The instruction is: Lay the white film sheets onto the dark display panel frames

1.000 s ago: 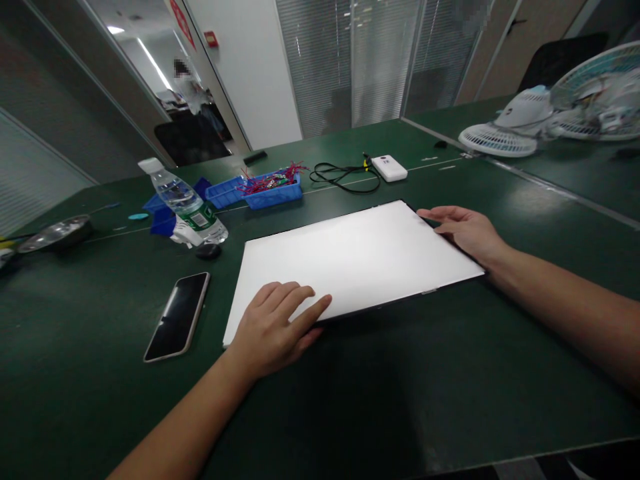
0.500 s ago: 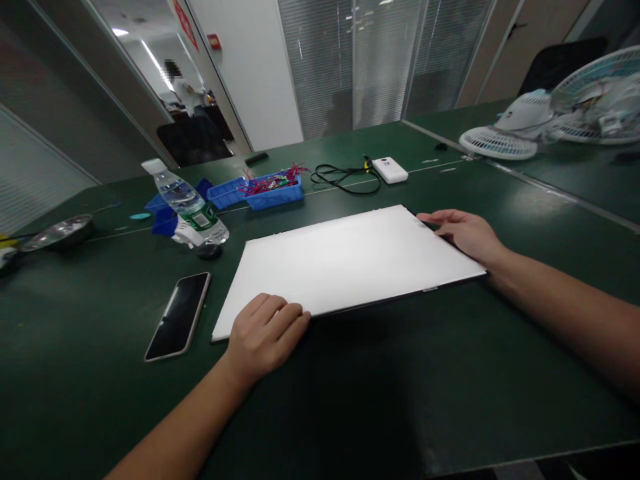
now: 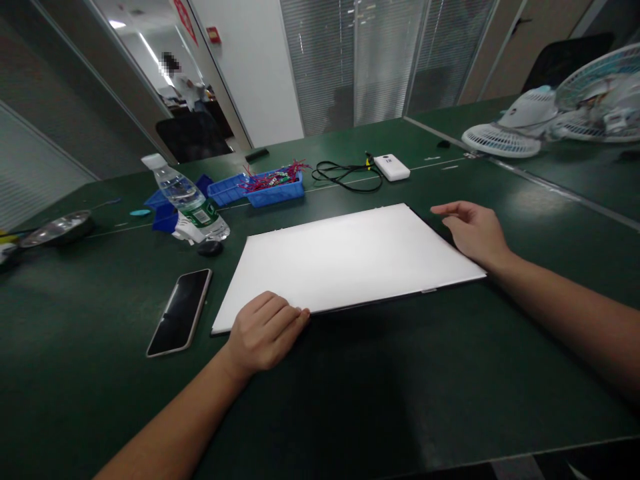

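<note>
The left hand [image 3: 265, 330] is curled over the near-left corner of the white panel [image 3: 345, 257], which lies flat mid-frame on the green tabletop [image 3: 350, 400]. The right hand [image 3: 475, 232], fingers loose, rests at its right edge. Best to keep both edges supported evenly so the thin panel does not flex.

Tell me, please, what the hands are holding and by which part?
The left hand grips the white panel at its near edge; the right hand rests beside its right edge, gripping nothing.
</note>
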`<action>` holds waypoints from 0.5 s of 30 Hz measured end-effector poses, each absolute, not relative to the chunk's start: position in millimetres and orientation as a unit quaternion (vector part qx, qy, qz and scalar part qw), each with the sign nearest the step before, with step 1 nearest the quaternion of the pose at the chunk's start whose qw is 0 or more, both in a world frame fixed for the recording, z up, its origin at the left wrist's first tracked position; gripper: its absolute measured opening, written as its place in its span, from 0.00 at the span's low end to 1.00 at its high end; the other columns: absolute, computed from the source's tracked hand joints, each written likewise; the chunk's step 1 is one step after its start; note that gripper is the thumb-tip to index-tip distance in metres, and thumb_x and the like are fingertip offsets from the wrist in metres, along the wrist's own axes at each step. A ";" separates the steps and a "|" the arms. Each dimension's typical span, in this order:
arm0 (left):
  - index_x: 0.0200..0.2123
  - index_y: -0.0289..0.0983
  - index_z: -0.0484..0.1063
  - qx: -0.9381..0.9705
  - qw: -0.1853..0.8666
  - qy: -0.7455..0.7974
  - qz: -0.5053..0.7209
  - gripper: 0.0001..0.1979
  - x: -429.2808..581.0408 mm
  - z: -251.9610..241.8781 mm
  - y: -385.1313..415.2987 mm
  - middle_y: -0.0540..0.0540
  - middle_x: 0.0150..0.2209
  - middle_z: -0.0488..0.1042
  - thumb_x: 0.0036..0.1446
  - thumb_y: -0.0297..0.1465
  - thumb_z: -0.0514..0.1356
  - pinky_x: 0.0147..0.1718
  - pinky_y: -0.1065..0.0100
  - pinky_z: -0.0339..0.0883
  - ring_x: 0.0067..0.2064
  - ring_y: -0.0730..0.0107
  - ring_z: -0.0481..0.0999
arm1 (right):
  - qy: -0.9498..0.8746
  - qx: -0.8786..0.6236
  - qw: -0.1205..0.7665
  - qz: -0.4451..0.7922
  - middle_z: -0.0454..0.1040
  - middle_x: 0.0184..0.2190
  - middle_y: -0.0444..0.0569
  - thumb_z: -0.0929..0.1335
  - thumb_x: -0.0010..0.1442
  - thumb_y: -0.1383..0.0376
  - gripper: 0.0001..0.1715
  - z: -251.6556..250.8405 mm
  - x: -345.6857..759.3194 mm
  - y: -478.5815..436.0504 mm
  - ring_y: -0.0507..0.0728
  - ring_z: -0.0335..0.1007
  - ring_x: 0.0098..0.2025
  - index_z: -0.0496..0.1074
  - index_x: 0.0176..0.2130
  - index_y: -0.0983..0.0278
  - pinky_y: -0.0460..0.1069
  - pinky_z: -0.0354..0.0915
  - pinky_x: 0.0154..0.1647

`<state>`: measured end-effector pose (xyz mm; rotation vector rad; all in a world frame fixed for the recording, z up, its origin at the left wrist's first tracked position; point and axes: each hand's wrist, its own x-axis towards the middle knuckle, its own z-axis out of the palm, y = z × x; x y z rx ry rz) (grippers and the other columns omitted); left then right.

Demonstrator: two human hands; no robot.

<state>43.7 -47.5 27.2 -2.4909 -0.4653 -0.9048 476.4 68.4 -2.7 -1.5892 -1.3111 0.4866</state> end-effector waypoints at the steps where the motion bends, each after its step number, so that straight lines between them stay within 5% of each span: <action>1: 0.41 0.37 0.76 -0.902 0.223 -0.168 -0.328 0.11 43.0 27.0 -47.4 0.47 0.32 0.82 0.63 0.16 0.68 0.29 0.63 0.69 0.30 0.68 0.77 | -0.563 -0.647 0.489 0.157 0.84 0.53 0.54 0.70 0.61 0.66 0.15 6.5 475.3 61.8 0.63 0.80 0.53 0.84 0.46 0.60 0.60 0.74 0.59; 7: 0.35 0.38 0.73 -0.900 0.227 -0.167 -0.334 0.13 43.7 24.7 -51.2 0.50 0.30 0.79 0.62 0.15 0.69 0.28 0.63 0.68 0.28 0.71 0.74 | -0.827 -0.417 0.372 -0.055 0.85 0.51 0.51 0.71 0.67 0.60 0.13 57.8 435.0 -1.5 0.68 0.81 0.55 0.83 0.50 0.55 0.66 0.71 0.61; 10: 0.34 0.38 0.73 -0.903 0.222 -0.165 -0.328 0.14 45.7 26.1 -55.7 0.50 0.30 0.79 0.61 0.15 0.69 0.29 0.63 0.69 0.28 0.72 0.74 | -0.909 -0.255 0.313 -0.106 0.84 0.54 0.54 0.74 0.68 0.60 0.14 56.6 390.5 -39.2 0.66 0.81 0.55 0.81 0.53 0.58 0.62 0.74 0.54; 15: 0.37 0.37 0.76 -0.905 0.209 -0.161 -0.333 0.12 52.4 32.3 -70.6 0.50 0.31 0.81 0.60 0.14 0.70 0.28 0.61 0.73 0.29 0.71 0.76 | -0.936 -0.127 0.274 -0.178 0.84 0.44 0.55 0.70 0.71 0.68 0.11 40.8 341.7 -81.7 0.62 0.80 0.46 0.82 0.49 0.66 0.57 0.75 0.44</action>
